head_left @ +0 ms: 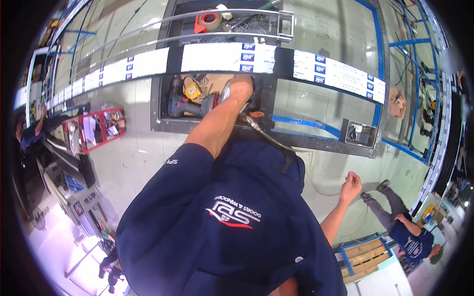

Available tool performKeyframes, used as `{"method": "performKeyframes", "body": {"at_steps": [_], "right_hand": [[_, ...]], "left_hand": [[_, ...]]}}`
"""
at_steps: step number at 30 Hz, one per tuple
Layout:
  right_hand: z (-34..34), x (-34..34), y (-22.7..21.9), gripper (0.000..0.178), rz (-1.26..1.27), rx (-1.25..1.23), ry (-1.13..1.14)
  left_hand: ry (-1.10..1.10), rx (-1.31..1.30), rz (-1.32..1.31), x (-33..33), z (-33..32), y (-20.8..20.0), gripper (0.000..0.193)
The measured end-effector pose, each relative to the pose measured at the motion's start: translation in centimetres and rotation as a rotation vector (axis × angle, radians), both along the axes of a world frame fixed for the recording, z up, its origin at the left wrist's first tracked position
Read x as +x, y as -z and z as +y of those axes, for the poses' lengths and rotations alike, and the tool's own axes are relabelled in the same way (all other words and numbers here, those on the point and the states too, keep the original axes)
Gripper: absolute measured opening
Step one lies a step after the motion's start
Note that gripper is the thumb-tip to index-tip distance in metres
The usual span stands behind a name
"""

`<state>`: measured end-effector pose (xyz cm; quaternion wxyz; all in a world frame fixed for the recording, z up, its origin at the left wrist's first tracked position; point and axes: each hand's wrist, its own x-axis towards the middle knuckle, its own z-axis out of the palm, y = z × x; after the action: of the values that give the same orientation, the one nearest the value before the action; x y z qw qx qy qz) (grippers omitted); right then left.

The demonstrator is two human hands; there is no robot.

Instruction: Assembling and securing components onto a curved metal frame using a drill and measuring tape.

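At the tray (156,103) holding drill (185,107) and yellow tape measure (192,91), left hand (241,90) reaches down, grip unclear

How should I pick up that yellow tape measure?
Probably pinch opposite edges of its compact case, coming straight down from above: the yellow tape measure lies with its top uncovered, while the dark blue power tool crowds its near side.
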<state>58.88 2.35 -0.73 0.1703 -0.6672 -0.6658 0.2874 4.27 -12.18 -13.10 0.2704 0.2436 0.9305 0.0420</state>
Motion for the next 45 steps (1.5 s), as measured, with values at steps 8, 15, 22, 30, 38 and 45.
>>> {"method": "performKeyframes", "body": {"at_steps": [8, 15, 22, 30, 38, 45], "right_hand": [[-10.0, 5.0, 3.3, 0.02, 0.038, -0.095, 0.178], [-12.0, 0.9, -0.3, 0.02, 0.009, -0.109, 0.258], [-9.9, -1.3, -0.7, 0.018, 0.016, -0.128, 0.201], [-4.7, -12.2, -2.3, 0.012, 0.208, -0.052, -0.042], [-6.2, -27.2, -3.8, 0.015, 0.58, -0.31, -0.549], [-8.3, -29.3, -2.5, 0.02, 0.778, -0.664, -0.452]], "left_hand": [[0.212, -0.114, 0.097, -0.8, 2.0, 8.0, 0.032], [0.095, -0.061, 0.149, -5.0, 1.3, 17.0, 0.038], [0.0, 0.063, 0.194, -5.4, -0.9, 18.9, 0.044], [-0.791, 0.433, -1.026, -0.3, -4.4, -4.5, 0.016], [-0.883, 0.878, -1.298, 6.3, -8.1, -14.2, 0.009], [-0.89, 0.936, -1.292, 10.7, -5.0, -14.6, 0.011]]}}
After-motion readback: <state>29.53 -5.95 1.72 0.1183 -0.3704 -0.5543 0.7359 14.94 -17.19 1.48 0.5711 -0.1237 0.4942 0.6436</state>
